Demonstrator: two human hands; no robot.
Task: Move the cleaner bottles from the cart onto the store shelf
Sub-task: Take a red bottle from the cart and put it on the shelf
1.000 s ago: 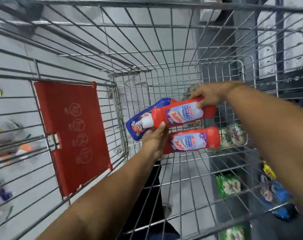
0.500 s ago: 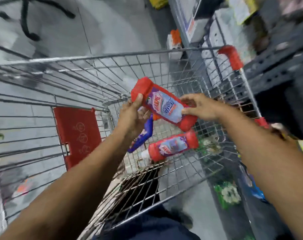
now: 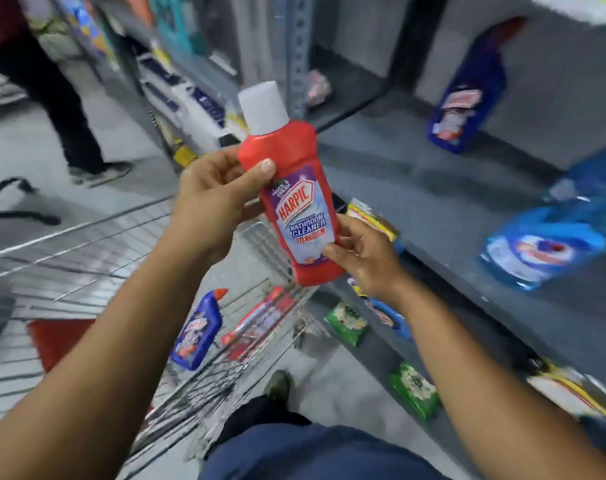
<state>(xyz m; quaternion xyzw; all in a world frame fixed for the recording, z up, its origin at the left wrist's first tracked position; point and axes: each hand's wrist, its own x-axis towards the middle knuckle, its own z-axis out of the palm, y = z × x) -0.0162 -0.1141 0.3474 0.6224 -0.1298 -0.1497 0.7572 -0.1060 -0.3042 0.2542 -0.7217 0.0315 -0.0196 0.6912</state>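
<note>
I hold a red Harpic bathroom cleaner bottle with a white cap upright above the wire cart. My left hand grips its upper body, thumb on the front. My right hand holds its lower right edge. In the cart lie a blue cleaner bottle with a red cap and another red bottle. The grey store shelf runs along the right, with a blue bottle standing at its back and blurred blue bottles nearer to me.
A person in dark trousers stands at the upper left of the aisle. Green packets and yellow packets sit on lower shelves at right. The cart's red flap is at the lower left. My foot is beside the cart.
Both hands have lifted the red bottle out of the cart and turned it upright, cap up. My view has swung from the cart toward the shelf on the right.
</note>
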